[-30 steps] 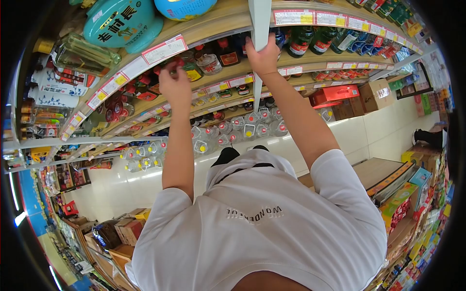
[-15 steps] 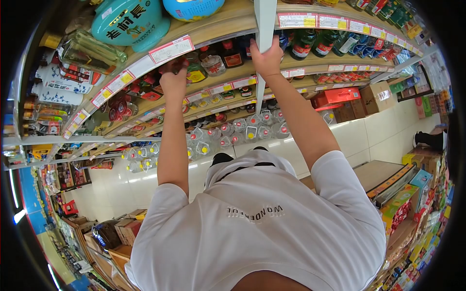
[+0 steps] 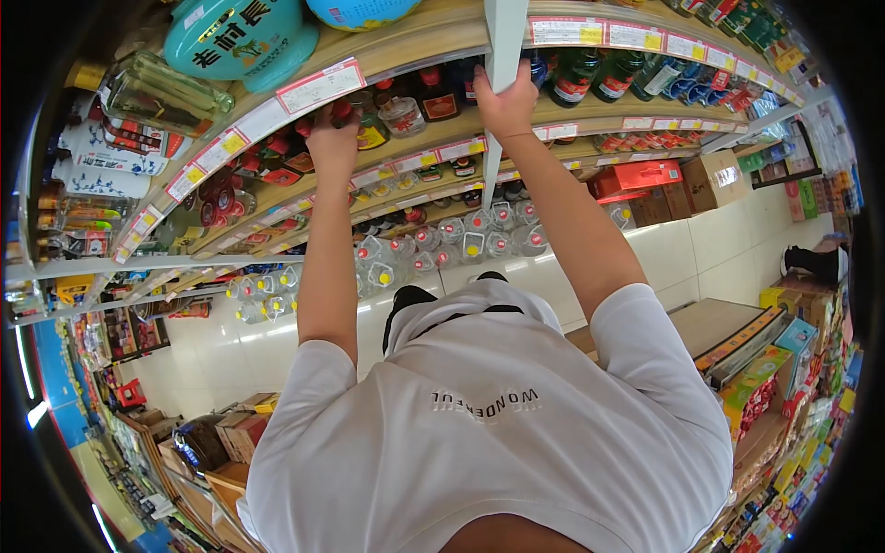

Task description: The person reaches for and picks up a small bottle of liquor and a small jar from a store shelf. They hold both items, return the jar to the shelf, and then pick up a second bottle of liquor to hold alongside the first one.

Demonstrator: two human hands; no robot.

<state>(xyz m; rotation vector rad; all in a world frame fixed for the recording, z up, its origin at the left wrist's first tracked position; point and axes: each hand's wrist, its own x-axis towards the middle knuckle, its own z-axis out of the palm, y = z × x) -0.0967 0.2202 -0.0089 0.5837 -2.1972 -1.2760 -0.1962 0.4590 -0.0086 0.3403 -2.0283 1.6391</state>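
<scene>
My left hand point(image 3: 332, 146) reaches under the price-label strip into a shelf of bottles. Its fingers close around the top of a red-capped bottle point(image 3: 342, 111), most of which is hidden. Just right of it stand a bottle with a yellow label point(image 3: 371, 136), a clear bottle point(image 3: 402, 117) and a dark bottle with an orange-red label point(image 3: 439, 100). My right hand point(image 3: 508, 103) is wrapped around the white upright post point(image 3: 502, 55) of the shelving. Dark green bottles with red labels point(image 3: 573, 81) stand to the right of that post.
A large turquoise jar point(image 3: 241, 44) and a clear square bottle point(image 3: 157, 97) rest on the upper shelf. Plastic jugs point(image 3: 380, 267) line the floor below. Cartons point(image 3: 712, 182) stand at right. Behind me are a display stand point(image 3: 728, 336) and boxes point(image 3: 244, 433).
My left hand has shifted slightly up among the bottles, and the red cap by its fingers shows more clearly. The right hand stays on the post. The view has tilted slightly.
</scene>
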